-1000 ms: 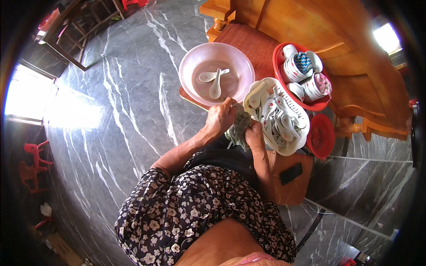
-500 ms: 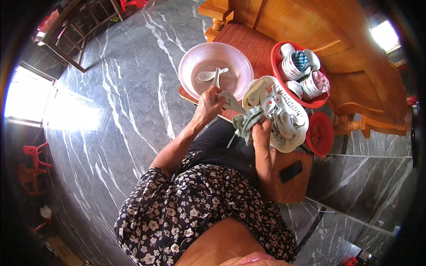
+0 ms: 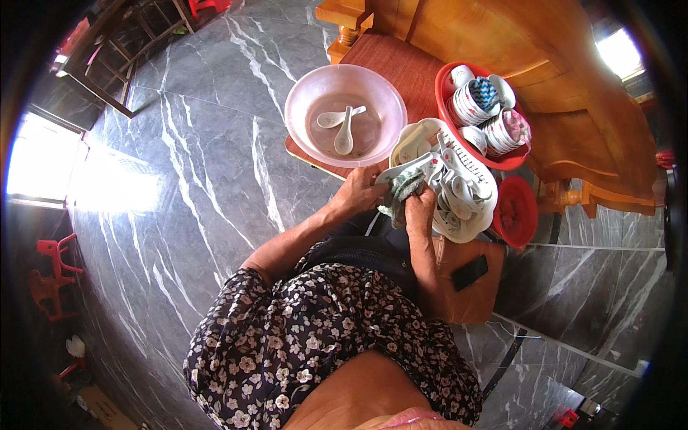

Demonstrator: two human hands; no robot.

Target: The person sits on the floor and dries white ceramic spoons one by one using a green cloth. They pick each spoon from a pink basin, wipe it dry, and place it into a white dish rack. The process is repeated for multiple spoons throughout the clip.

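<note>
My left hand [image 3: 360, 190] pinches a white soup spoon [image 3: 412, 165] at one end, beside the near edge of the pinkish basin [image 3: 293, 107]. Bunched in my right hand [image 3: 420, 210] is a grey-green cloth [image 3: 403, 189], pressed against the spoon from below; the cloth hides part of it. Two more white spoons lie crossed in the basin, one pointing toward me [image 3: 344, 140] and one lying sideways [image 3: 330, 120]. Just right of my hands, a white slotted basket [image 3: 470, 233] holds a pile of spoons [image 3: 459, 188].
Beyond the basket, a red basin [image 3: 441, 82] holds stacked bowls [image 3: 469, 107] with blue and pink cloths. A smaller red basin [image 3: 527, 208] sits lower right. A dark phone [image 3: 469, 273] lies on a brown board [image 3: 459, 307]. The wooden bench back [image 3: 545, 86] rises behind.
My left hand has moved right and nearer, bringing the spoon against the cloth. The second basin spoon, earlier upright by my fingers, now lies on the basin's bottom.
</note>
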